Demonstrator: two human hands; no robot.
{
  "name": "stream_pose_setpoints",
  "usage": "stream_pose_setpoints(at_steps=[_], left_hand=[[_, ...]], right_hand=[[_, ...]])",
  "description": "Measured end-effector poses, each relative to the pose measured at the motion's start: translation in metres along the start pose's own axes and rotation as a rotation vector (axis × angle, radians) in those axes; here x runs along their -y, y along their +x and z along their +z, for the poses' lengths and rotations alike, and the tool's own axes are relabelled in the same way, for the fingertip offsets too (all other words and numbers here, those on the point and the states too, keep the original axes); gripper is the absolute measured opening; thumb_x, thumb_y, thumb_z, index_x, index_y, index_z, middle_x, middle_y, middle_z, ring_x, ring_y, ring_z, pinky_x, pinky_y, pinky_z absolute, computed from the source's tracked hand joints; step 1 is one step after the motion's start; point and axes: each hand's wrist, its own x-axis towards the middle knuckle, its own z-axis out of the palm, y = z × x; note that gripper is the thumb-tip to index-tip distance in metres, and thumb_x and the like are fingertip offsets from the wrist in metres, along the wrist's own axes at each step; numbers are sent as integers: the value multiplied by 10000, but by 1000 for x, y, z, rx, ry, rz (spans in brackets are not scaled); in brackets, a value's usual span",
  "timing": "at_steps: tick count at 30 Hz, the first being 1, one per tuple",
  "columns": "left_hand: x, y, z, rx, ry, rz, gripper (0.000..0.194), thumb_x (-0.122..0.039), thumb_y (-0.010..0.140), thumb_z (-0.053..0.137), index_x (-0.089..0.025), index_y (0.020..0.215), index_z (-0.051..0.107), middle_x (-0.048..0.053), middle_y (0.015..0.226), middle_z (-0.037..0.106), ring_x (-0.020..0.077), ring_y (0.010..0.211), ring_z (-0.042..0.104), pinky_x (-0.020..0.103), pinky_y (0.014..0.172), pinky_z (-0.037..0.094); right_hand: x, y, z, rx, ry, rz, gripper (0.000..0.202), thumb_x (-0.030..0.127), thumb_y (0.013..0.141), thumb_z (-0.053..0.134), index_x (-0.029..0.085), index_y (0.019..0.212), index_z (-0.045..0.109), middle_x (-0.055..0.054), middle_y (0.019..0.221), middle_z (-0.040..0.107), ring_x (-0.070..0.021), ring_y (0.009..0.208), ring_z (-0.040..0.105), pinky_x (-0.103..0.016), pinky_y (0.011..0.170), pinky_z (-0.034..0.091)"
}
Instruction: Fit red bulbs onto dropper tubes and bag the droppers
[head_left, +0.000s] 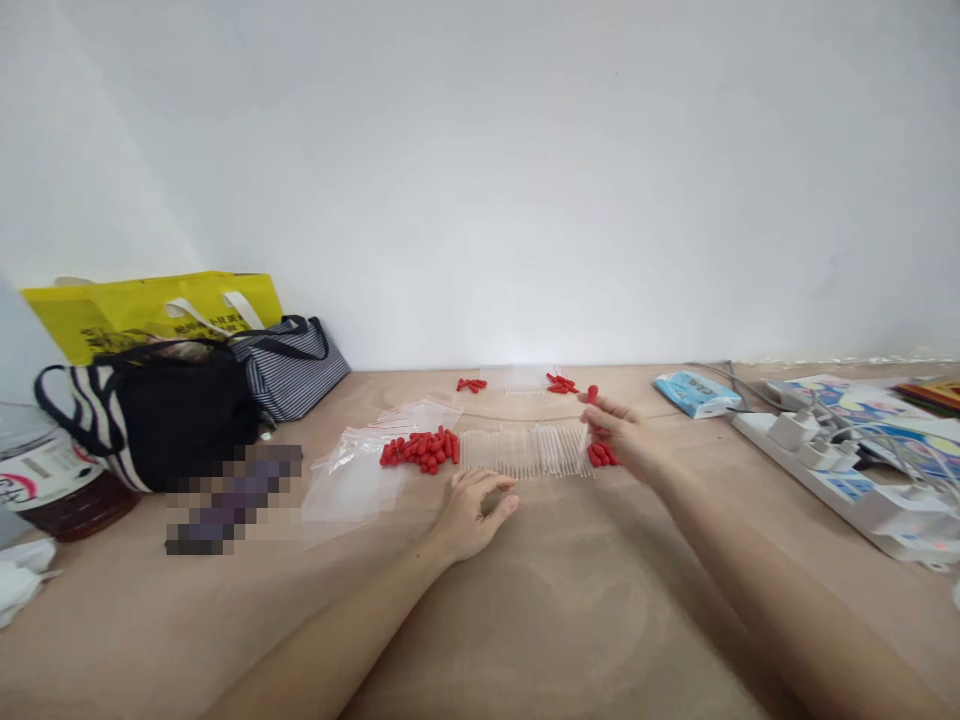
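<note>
My right hand (619, 425) is closed on a dropper; its red rubber bulb (592, 394) points up above my fingertips and a thin clear tube shows below. A row of clear glass tubes (499, 453) lies side by side in the middle of the table. My left hand (476, 510) rests just in front of that row, thumb and fingers apart, holding nothing. Left of the tubes is a heap of red rubber bulbs (424, 450). A smaller group of red bulbs (603, 455) lies under my right hand, partly hidden by it.
Clear zip bags (352, 490) lie at the left. Behind the row are another bag (521, 378) and two small red groups. A power strip (847, 490) with chargers and a blue tissue pack (696, 394) are at the right. Bags (180, 420) and a bottle (67, 490) stand left.
</note>
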Motion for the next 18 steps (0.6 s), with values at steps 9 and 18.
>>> stream_pose_setpoints(at_steps=[9,18], left_hand=[[2,-1,4,106,58,62,97,-205,768,535,-213,810,622,4,840,641,172,846,547,364,799,322],[4,-1,5,96,63,76,91,-201,763,543,-219,793,626,1,834,637,168,842,552,345,784,336]], right_hand=[[-40,23,-60,-305,-920,194,405,357,709,543,88,1010,580,-109,789,651,-210,741,598,-258,588,390],[-48,24,-58,-298,-953,150,301,412,716,516,152,821,625,-83,770,657,-178,704,597,-232,548,373]])
